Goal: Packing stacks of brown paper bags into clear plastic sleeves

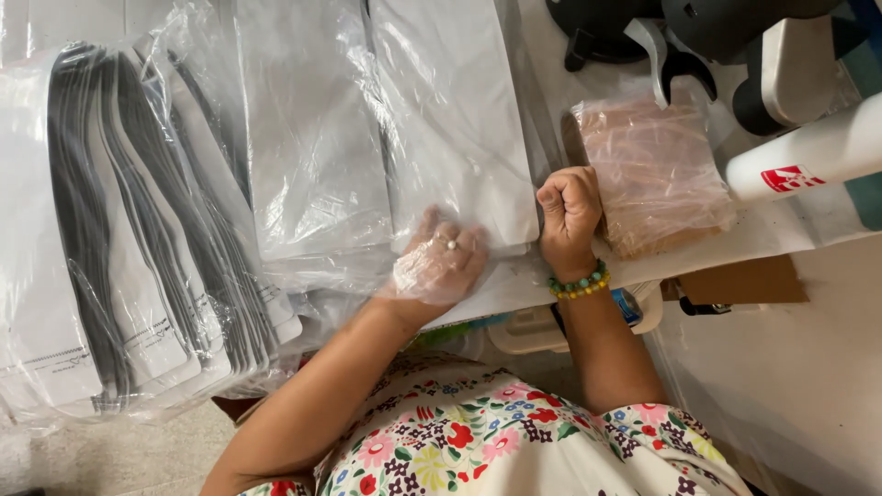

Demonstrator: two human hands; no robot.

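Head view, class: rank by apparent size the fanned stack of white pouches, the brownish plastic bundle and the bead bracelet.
1. Fanned stack of white pouches
2. Brownish plastic bundle
3. Bead bracelet
The gaps are wide, so nearness hardly matters.

left hand [439,262] flat, right hand [570,211] fisted

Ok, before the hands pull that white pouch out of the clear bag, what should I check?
1. Left hand inside the clear plastic bag, flat on the white pouch: ok.
2. Right hand fisted at the bag's edge: ok; whether it actually grips the film: cannot tell.
3. Pouch lying flat, not creased: ok.
4. Stack of black-edged pouches at the left, fanned, overhanging the table edge: not ok.
5. Brown packet close beside the right hand, may get knocked: not ok.
6. White spray bottle apart from the hands: ok.
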